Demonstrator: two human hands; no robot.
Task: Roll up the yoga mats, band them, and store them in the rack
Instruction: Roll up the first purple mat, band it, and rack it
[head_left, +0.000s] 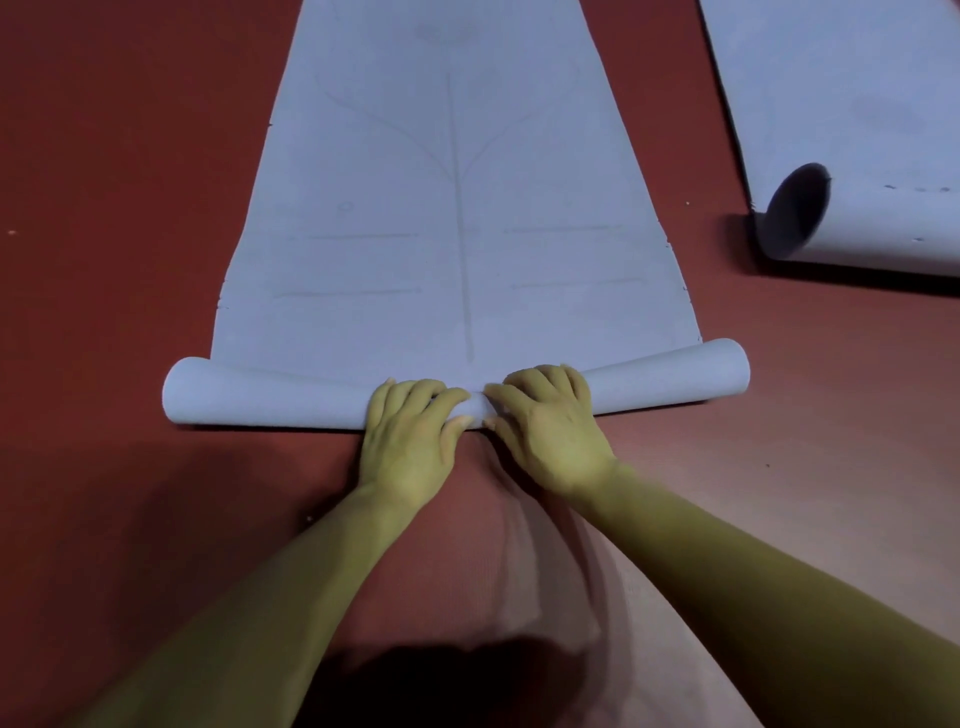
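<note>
A pale blue yoga mat lies flat on the red floor and stretches away from me, with faint alignment lines on it. Its near end is wound into a short roll that runs across the view. My left hand grips the middle of that roll, fingers curled over its top. My right hand grips the roll right beside it, thumbs nearly touching. The roll's two ends stick out left and right of my hands and flare slightly wider than the middle.
A second pale blue mat lies at the upper right, its near end curled into a loose open roll. Red floor surrounds both mats. My shadow falls on the floor near the bottom edge.
</note>
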